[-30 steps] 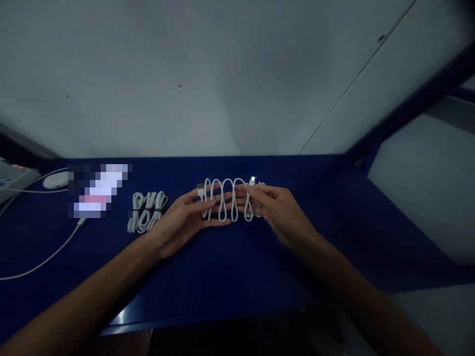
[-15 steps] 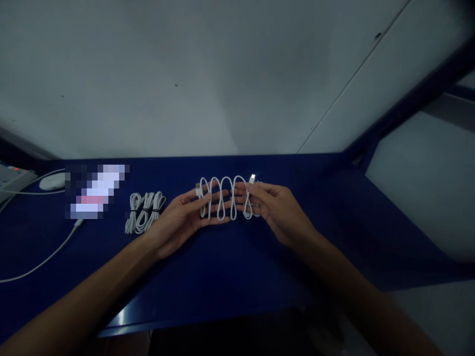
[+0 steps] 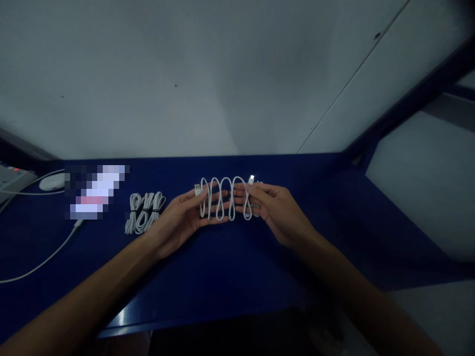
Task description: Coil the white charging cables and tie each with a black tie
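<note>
A white USB cable stretches between my hands in several zigzag loops above the blue table. My left hand grips its left end, thumb on top by the USB plug, with the other fingers extended beneath the loops. At the right end, my right hand pinches the cable just below the small bright-tipped connector, its fingers also reaching under the loops. Behind the right fingers, more white cable shows in part; how it lies is mostly hidden.
Several white cable bundles with black ties lie left of my left hand on the blue table. Further left are a pixelated bright-screened device, a plugged-in white cord and a rounded white object. A pale wall rises behind.
Both hands keep their hold and barely move. My left thumb has slid slightly left toward the USB plug, and the loops have shifted very slightly.
</note>
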Demonstrator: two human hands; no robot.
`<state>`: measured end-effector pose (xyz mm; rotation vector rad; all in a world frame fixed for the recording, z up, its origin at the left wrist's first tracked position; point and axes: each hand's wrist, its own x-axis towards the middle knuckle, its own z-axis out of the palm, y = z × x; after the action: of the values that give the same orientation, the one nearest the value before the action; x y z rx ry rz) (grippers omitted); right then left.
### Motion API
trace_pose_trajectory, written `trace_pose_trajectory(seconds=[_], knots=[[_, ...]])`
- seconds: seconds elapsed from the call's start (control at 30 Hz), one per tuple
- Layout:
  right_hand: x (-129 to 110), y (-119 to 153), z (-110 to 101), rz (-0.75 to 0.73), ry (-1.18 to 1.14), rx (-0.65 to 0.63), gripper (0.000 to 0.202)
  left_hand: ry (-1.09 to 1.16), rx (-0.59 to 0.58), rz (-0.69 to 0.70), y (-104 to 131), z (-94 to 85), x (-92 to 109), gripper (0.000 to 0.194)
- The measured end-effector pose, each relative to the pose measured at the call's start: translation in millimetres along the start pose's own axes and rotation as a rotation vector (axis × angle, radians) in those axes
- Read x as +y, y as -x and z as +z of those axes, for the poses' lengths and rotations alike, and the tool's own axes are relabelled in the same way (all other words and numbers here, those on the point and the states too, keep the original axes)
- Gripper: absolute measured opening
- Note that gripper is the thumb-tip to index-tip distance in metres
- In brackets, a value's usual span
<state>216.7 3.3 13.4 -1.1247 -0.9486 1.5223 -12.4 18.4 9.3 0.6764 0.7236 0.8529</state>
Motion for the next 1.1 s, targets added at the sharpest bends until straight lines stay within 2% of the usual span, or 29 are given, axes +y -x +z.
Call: trace_pose_trajectory(seconds=[0.5, 0.7, 1.1], knots=[[1.0, -0.5, -0.6, 0.0, 0.017, -0.009, 0.023, -0.013, -0.011, 0.025, 0.9, -2.3, -1.4, 0.041], [0.2, 0.5, 1.6, 0.006, 0.003, -0.003, 0.022, -0.017, 0.003, 0.011, 1.7, 0.3, -0.4, 0.046], [3.8, -1.4, -2.6, -0.001, -0.005, 0.004, 0.024, 0.051, -0.004, -0.024, 0.4, -5.3, 1.1, 0.05]])
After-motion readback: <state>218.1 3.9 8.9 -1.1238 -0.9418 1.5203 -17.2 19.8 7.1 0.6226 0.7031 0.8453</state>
